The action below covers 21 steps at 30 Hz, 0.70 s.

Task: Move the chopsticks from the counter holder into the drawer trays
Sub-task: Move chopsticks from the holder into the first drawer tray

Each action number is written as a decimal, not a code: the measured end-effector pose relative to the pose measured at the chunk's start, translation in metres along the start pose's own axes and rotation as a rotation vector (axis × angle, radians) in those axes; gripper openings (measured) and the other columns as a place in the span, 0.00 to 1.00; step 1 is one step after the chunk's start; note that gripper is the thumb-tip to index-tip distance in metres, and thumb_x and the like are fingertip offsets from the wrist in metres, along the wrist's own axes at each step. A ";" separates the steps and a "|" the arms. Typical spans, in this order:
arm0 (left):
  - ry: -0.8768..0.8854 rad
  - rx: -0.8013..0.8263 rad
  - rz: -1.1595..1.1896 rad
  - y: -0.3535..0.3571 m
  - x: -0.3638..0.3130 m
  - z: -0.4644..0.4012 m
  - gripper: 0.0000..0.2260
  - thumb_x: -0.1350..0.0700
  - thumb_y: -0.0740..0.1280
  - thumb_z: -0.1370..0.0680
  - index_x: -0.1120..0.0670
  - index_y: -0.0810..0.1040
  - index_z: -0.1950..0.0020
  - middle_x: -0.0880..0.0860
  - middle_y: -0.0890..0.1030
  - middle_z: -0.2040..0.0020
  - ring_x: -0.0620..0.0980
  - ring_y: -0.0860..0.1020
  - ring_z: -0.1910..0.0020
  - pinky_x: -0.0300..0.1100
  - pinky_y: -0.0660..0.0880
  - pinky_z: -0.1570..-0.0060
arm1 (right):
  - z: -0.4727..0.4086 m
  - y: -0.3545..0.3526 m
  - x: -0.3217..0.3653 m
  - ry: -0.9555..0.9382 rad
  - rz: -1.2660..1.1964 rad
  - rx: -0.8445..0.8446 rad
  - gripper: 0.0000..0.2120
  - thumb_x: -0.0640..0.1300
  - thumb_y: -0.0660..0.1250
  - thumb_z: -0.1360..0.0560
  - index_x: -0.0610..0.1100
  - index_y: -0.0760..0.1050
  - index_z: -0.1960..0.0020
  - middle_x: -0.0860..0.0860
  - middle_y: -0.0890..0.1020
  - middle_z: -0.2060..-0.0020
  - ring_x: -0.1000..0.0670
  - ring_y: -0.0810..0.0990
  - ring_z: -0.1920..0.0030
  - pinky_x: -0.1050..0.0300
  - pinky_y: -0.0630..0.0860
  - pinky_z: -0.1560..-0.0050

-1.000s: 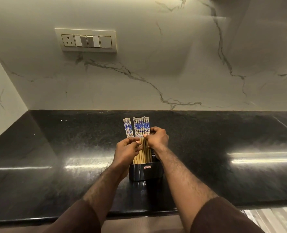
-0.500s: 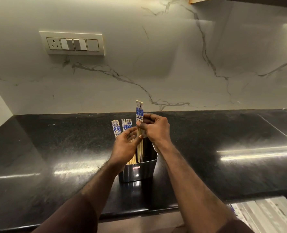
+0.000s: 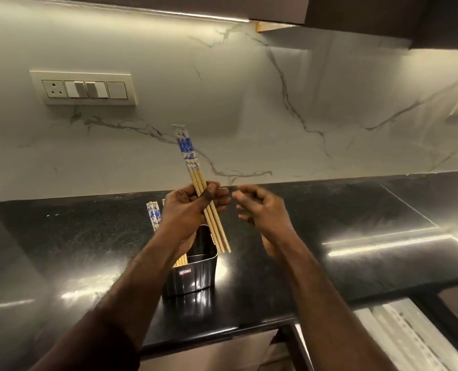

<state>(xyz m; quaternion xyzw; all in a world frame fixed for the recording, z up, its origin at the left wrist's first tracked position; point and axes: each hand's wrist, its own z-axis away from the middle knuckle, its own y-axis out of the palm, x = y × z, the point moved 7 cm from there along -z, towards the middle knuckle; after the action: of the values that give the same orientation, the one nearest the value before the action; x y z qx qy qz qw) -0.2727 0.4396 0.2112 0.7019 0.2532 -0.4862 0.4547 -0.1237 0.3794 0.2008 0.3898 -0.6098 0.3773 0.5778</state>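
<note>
A small bundle of wooden chopsticks (image 3: 190,162) with blue-and-white tops is lifted clear of the black holder (image 3: 193,277), tilted with tips toward the lower right. My left hand (image 3: 193,207) is shut on the bundle at mid-length. Just to its right, my right hand (image 3: 260,210) hovers empty, fingers curled and apart. More chopsticks (image 3: 153,214) still stand in the holder on the black counter (image 3: 329,263), mostly hidden behind my left hand.
White drawer trays (image 3: 399,333) show in the open drawer at the lower right, below the counter's front edge. A switch panel (image 3: 83,88) sits on the marble wall. Dark upper cabinets (image 3: 383,17) hang overhead at the top right.
The bundle has come out of the holder and up. My right hand let go of it and my left hand now holds it. The camera tilted up and back.
</note>
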 end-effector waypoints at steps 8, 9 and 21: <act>-0.027 0.084 0.109 0.081 0.017 0.016 0.11 0.59 0.68 0.29 0.63 0.80 0.49 0.60 0.85 0.54 0.58 0.84 0.51 0.52 0.80 0.46 | 0.073 -0.043 -0.055 0.352 -0.376 0.189 0.15 0.41 0.57 0.17 0.34 0.77 0.38 0.35 0.82 0.43 0.37 0.80 0.39 0.44 0.78 0.37; -0.030 0.099 0.094 0.093 0.021 0.020 0.11 0.59 0.68 0.29 0.62 0.80 0.49 0.60 0.85 0.53 0.58 0.84 0.50 0.51 0.80 0.46 | 0.079 -0.051 -0.051 0.344 -0.422 0.208 0.15 0.40 0.56 0.17 0.33 0.76 0.37 0.34 0.82 0.43 0.37 0.80 0.39 0.45 0.78 0.37; -0.205 0.159 0.148 0.255 0.085 0.079 0.14 0.63 0.65 0.26 0.65 0.78 0.42 0.63 0.83 0.46 0.59 0.83 0.46 0.49 0.81 0.47 | 0.146 -0.208 -0.032 0.236 -0.327 0.383 0.12 0.36 0.64 0.21 0.34 0.78 0.40 0.38 0.84 0.53 0.44 0.84 0.57 0.49 0.84 0.52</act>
<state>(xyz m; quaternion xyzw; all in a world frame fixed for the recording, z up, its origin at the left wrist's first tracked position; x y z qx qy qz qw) -0.0711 0.2455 0.2246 0.6990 0.1136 -0.5391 0.4559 0.0069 0.1627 0.1641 0.5384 -0.3850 0.4303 0.6137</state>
